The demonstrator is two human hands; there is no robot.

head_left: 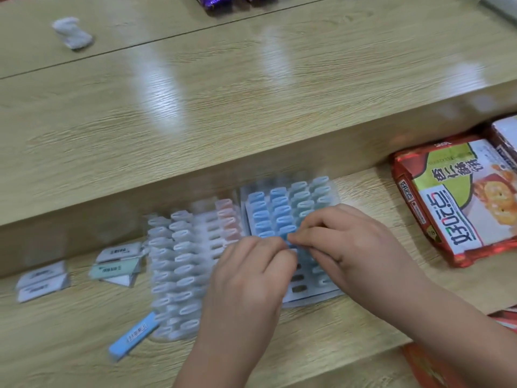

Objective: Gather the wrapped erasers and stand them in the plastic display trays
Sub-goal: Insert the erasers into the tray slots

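Two clear plastic display trays lay side by side on the lower shelf (349,345) of a wood-grain table (251,93). The left tray (179,275) held rows of pale wrapped erasers standing on end, with a few pinkish ones at its far right corner. The right tray (282,208) stood just beside it, its far rows filled with blue erasers and some near slots bare.

Both hands met over the right tray. The left hand (251,273) and the right hand (344,242) pinched together at their fingertips, the grip of each narrow and apparently closed on one small blue eraser (288,238), though blur made the hold hard to confirm.

Loose wrapped erasers lay flat on the shelf to the left: a long blue one (133,336) beside the left tray's near corner, a small heap (119,263) near its far corner, and another pair (42,281) well apart. A red biscuit packet (458,197) lay to the right.
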